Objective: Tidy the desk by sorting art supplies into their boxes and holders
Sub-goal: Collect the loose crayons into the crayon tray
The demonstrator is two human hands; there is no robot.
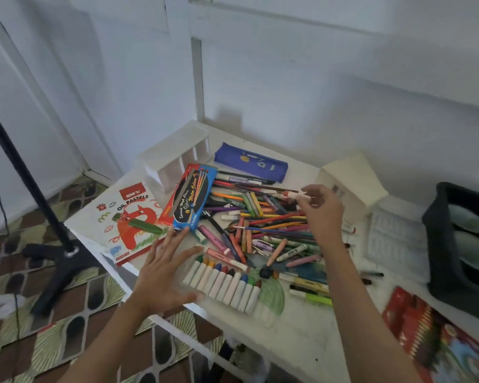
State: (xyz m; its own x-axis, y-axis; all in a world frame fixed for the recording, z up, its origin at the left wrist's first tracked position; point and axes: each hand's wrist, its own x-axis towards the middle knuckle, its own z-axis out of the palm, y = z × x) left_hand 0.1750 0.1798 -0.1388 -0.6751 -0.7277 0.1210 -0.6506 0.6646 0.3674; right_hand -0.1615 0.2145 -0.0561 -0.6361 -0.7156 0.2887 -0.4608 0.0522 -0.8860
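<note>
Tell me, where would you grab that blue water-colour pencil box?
Probably across its narrow width near the lower end, from above with the left hand. The blue water-colour pencil box lies flat and long atop a red box, both long edges exposed.

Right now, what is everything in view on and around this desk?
desk: one, white, under everything
oil pastels box: one, white and red, front left
water colour box: one, blue, beside it
holder: one, white, back left
pencil case: one, blue, back middle
loose pile: many pencils, crayons, markers, mixed colours, middle
pastel row: one, white wrappers, front of pile
highlighters: few, yellow-green, front right of pile
plain box: one, white, back right
tray: one, white, right of pile
basket: one, black, right edge
pencil box: one, red, front right
stand: one, black, floor left
left hand: open, spread, beside pastel row
right hand: over pile's far side, fingers curled at a marker, grip unclear
</note>
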